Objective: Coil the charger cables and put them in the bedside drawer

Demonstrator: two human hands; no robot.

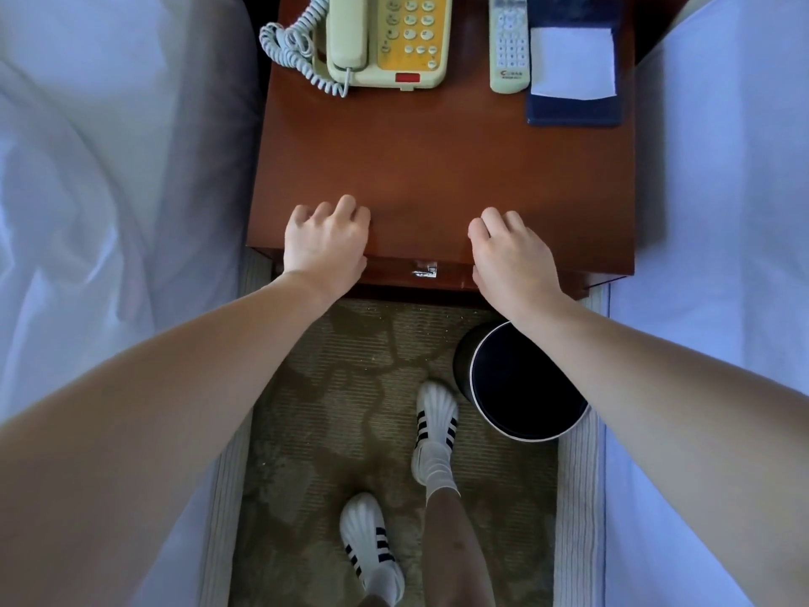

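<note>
hands at the front edge, no cables in sight

head view: both hands rest on the front edge of the bedside counter (pixel 437 168), a red-brown wooden top standing between two beds with white bedding (pixel 109 190). the left hand (pixel 326 240) sits toward the front left corner, the right hand (pixel 510 251) toward the front right; each has loosely curled fingers and holds nothing. just under the front edge, between the hands, the drawer front (pixel 420 278) shows a small metal fitting (pixel 425 270) and looks closed or nearly so. no charger cables show anywhere here: none on the counter, the beds or the carpet, so i cannot tell where they are. along the back edge stand a cream telephone (pixel 385 37) with a curly cord, a remote control (pixel 509 46) and a dark notepad holder (pixel 573 63) near the back right corner. on the floor a black bin (pixel 525 383) stands just below the right forearm.

risks, as i judge them: if the cables are not yet inside, shutting up now leaves the task undone. a quick push on the drawer could nip fingers curled over the edge. stepping back carelessly could knock the bin.
</note>
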